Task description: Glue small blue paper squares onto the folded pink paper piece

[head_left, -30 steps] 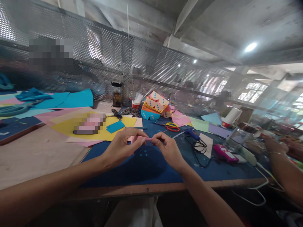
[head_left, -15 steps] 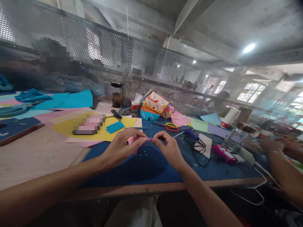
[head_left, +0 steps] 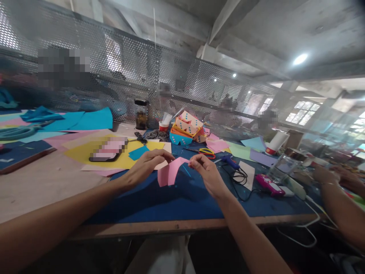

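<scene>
A folded strip of pink paper hangs above the blue mat, creased into panels. My left hand pinches its upper left part, the fingertips partly behind the paper. At the strip's right end, my right hand grips the tip between thumb and index finger. Under the paper, a thin blue strip and small blue bits lie on the blue mat. Beyond my left hand is a blue paper piece on yellow paper.
Behind my hands sit stacked paper crowns and yellow-red scissors. Rightward are a blue glue gun with a black cord, a magenta box and a glass jar. A phone lies left. Another person's arm is at far right.
The pink paper has opened out from a tight fold between my fingers into a bent, hanging strip. My right hand has shifted slightly right, and the hands are farther apart.
</scene>
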The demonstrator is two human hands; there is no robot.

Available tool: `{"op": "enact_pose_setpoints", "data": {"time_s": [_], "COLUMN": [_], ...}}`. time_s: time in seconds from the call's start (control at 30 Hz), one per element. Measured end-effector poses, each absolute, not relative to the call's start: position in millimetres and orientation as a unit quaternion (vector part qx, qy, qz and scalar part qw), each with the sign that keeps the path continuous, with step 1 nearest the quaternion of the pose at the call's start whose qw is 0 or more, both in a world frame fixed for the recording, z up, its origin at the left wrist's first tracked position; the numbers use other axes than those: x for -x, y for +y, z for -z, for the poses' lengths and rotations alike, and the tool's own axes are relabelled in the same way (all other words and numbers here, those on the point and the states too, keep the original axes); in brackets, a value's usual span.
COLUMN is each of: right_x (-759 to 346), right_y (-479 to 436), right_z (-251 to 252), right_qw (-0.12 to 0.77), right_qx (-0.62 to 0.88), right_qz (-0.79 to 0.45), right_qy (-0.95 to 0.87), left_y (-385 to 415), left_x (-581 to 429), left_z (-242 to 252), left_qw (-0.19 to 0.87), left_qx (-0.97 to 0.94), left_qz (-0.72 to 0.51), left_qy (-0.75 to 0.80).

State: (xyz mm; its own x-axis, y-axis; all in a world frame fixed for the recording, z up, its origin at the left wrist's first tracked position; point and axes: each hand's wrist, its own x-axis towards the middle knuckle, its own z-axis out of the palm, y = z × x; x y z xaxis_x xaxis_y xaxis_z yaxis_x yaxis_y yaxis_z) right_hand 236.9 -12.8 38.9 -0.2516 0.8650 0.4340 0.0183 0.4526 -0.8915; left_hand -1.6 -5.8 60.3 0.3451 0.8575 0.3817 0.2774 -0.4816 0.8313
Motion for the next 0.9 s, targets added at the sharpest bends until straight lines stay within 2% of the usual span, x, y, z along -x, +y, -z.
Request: {"op": "enact_pose_setpoints", "data": {"time_s": [0.53,0.7,0.9], "right_x": [-241.9,-243.8,-254.6], "right_y": [-4.0,1.5,11.9], "right_z": [-39.2,-39.1,-50.2], "right_qw": [0.590,0.601,0.587], "right_qx": [0.295,0.314,0.340], "right_qz": [-0.476,-0.467,-0.451], "right_qy": [-0.581,-0.567,-0.580], "left_y": [14.0,18.3,28.4], "left_x": [4.3,11.6,25.2], "left_z": [-55.5,-62.0,-76.4], "left_qw": [0.510,0.475,0.347], "left_qx": [-0.733,-0.734,-0.787], "left_qz": [-0.306,-0.323,-0.337], "left_qy": [0.330,0.364,0.383]}}
